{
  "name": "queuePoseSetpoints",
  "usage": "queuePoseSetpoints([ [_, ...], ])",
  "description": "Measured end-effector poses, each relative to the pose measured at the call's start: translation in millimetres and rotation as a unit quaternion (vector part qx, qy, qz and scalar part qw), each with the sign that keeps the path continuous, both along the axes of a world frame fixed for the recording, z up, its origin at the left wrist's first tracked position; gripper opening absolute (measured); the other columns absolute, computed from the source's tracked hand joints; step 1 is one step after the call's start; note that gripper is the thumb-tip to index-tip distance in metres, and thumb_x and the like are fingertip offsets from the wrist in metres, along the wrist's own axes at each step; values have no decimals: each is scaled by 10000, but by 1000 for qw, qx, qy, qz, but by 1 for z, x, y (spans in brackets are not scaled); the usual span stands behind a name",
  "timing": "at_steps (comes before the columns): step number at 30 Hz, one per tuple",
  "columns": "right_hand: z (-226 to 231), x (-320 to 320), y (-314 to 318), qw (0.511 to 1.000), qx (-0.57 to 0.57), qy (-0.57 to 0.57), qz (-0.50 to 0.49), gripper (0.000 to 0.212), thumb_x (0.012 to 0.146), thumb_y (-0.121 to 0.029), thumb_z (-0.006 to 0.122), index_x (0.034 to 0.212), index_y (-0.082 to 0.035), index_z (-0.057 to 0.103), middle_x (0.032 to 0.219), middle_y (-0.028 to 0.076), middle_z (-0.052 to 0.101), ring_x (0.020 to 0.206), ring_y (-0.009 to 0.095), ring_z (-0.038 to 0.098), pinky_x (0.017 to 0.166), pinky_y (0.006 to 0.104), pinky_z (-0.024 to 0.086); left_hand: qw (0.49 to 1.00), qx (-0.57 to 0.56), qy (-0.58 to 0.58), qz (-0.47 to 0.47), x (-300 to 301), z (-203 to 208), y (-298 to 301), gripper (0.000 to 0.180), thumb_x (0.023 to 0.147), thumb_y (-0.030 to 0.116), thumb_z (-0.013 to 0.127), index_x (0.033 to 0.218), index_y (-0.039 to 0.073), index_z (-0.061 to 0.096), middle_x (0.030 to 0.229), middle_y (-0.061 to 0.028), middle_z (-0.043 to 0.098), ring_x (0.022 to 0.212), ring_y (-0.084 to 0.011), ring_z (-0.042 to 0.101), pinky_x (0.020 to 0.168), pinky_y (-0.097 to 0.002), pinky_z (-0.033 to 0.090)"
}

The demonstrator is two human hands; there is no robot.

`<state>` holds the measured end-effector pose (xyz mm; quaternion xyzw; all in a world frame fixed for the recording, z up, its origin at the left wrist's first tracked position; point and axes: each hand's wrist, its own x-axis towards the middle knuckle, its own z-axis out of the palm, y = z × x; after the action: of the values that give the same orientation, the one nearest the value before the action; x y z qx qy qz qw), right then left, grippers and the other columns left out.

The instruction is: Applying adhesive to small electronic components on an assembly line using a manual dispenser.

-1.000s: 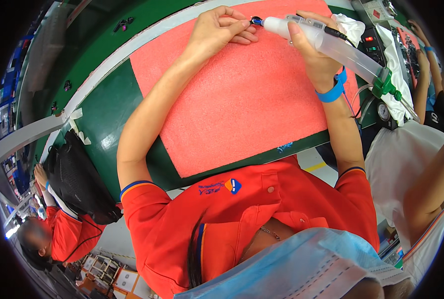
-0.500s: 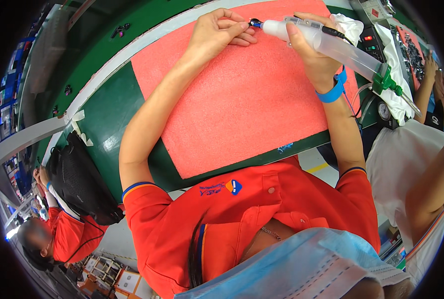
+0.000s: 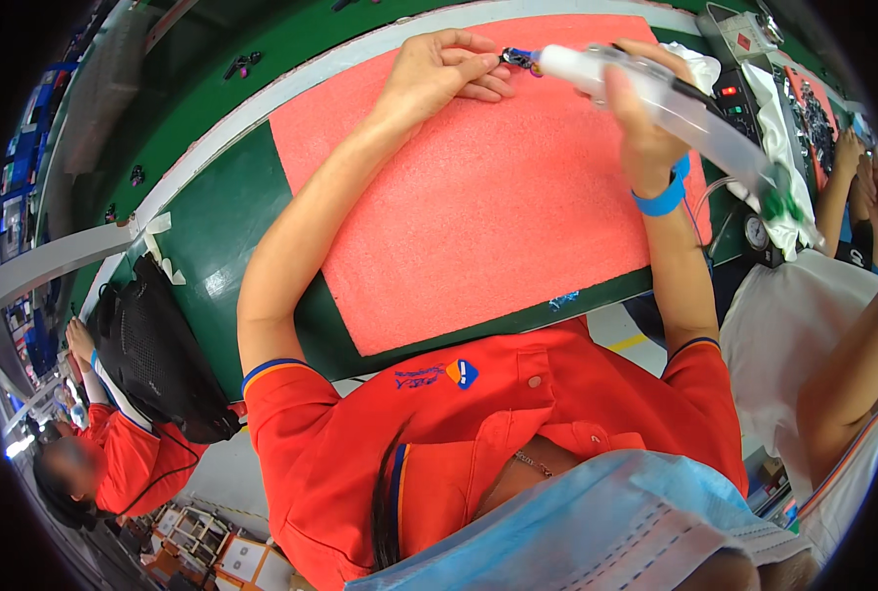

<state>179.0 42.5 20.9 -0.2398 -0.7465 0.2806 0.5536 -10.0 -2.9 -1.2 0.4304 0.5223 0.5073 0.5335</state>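
Observation:
Over the far part of the pink foam mat (image 3: 478, 217), my left hand (image 3: 441, 74) pinches a small dark part (image 3: 518, 61) between thumb and fingertips. The part looks glossy black with a bit of purple, too small to make out fully. My right hand (image 3: 646, 113) wraps round a translucent dispensing syringe (image 3: 710, 126) with a white front end and a blurred green cap at its rear. Its blue tip (image 3: 532, 56) points left and lies at the part; whether they touch I cannot tell. A blue band (image 3: 664, 200) circles my right wrist.
At right stand a black control box (image 3: 739, 110) with lit buttons, a white cloth (image 3: 786, 187) and a round gauge (image 3: 756, 232). A black bag (image 3: 158, 355) lies left. Small dark parts (image 3: 245, 65) rest on the green surface beyond. Other people sit at both sides.
The syringe and my right hand have shifted right and slightly down, the rear end blurred by motion. My left hand has moved slightly right, and more of the small part shows.

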Motion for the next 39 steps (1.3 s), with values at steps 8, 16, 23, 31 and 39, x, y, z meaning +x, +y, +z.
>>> queuePoseSetpoints([
  [8,9,0,8,984,-6,176,7,405,759,-147,528,1048,100,388,761,240,551,592,295,593,512,346,499,960,27,-205,-191,-13,7,3,264,808,106,504,1015,-58,498,922,-159,570,821,-229,591,744,-259,491],
  [16,1,9,2,998,44,35,-18,306,699,-132,607,931,49,527,803,150,579,636,204,586,609,251,468,997,21,-51,-56,-7,-3,4,245,811,105,499,987,-65,507,879,-141,580,770,-199,600,701,-243,502],
  [23,4,7,0,983,141,-119,-24,265,653,-75,658,888,12,571,762,100,603,650,150,580,631,237,460,999,11,-2,-36,-2,1,2,240,811,106,500,971,-72,514,843,-137,587,743,-191,604,676,-231,506],
  [31,3,1,-3,989,99,-108,-19,293,642,-93,683,894,5,571,757,89,609,655,134,580,607,226,464,999,14,0,-41,-1,1,1,243,812,108,502,973,-73,516,849,-143,586,737,-198,608,672,-232,507],
  [39,2,1,-4,985,115,-122,-31,282,644,-102,685,889,-10,578,734,83,611,639,131,575,606,227,453,999,10,19,-34,1,3,-1,251,810,112,507,979,-74,513,851,-149,585,736,-204,608,669,-233,508],
])
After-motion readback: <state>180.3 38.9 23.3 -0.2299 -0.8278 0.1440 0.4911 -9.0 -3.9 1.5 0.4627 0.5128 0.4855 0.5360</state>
